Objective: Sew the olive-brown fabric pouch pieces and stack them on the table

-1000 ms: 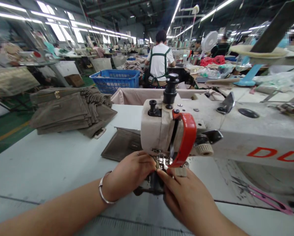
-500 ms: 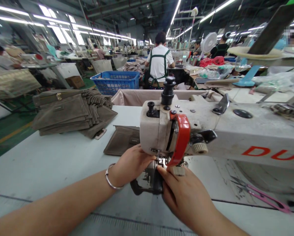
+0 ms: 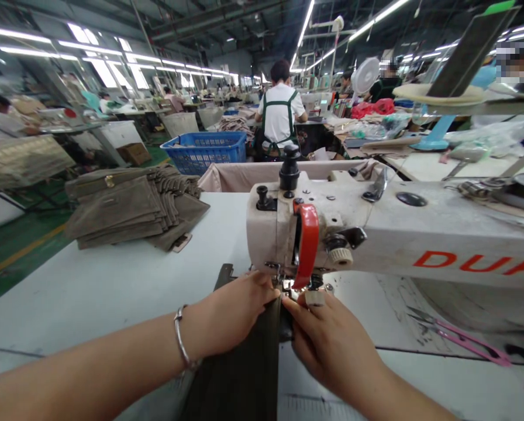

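Closely, left hand (image 3: 233,310), right hand (image 3: 332,345) press fabric (image 3: 244,374).

fabric piece (image 3: 244,374) — matt dark cloth | guard (image 3: 306,245) — glossy red plastic

The sewing machine head (image 3: 279,234) overhangs the left hand (image 3: 235,310) and right hand (image 3: 332,345) and bars upward travel there. The machine arm (image 3: 420,234) closes the right rear. Open desk (image 3: 90,292) lies left of the left hand, up to the stack of fabric pieces (image 3: 134,204). Pink-handled snips (image 3: 459,339) lie far right.

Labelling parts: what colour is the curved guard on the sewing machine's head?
The guard is red; head view shows it best.
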A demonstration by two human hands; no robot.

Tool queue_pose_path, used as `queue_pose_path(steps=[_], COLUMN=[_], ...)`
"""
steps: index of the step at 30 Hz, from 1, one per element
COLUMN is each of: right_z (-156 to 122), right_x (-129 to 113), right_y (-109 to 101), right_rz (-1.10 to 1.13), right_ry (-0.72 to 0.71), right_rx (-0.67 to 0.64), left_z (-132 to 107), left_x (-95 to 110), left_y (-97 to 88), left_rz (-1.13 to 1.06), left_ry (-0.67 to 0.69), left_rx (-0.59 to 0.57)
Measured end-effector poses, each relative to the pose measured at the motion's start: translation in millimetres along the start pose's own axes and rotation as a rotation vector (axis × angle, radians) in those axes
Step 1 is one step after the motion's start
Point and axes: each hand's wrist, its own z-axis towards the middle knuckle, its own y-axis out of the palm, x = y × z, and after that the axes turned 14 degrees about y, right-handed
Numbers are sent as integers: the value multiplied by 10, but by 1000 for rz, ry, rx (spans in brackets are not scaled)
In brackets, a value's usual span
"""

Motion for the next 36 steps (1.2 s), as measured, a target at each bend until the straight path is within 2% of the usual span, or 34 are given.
queue_pose_path(steps=[4,9,12,14,18,21,23,26,27,28,30,32,33,34,36], right_z=[-24,-34,-29,-26,-31,-57,-85,-119,-123,-126,-136,-184,-229,-290,-447], right_x=[-3,-3,0,-7,-61,-150,-242,-424,-489,-552,-656,-718,-732,-737,-731], right_y=[-17,-24,-22,-37,-106,-129,-96,13,51,82,121,140,152,173,241], right_rz=[8,-8,-1,3,-8,75,288,871,1086,1282,1559,1661,1643,1592,1479], right_ry=[2,12,15,25,58,134,231,472,568,667,822,877,870,850,819], right_rx=[-39,-79,-80,-75,-111,-154,-147,-131,-112,-85,-86,-211,-303,-388,-492], left_z=[-55,-146,-210,-317,-726,-979,-1013,-910,-869,-839,-842,-937,-1011,-1090,-1225], left_x=[24,54,121,131,25,-54,-45,55,100,145,222,272,288,303,354], left_y=[80,308,357,332,263,276,298,326,338,352,385,407,408,401,374], left_rz=[73,219,221,179,150,-93,-391,-983,-1165,-1304,-1436,-1390,-1284,-1106,-577], left_ry=[4,7,-25,-124,-530,-704,-741,-734,-718,-704,-697,-715,-731,-747,-715], left_rx=[-13,128,184,223,373,377,452,668,707,718,694,645,624,622,654])
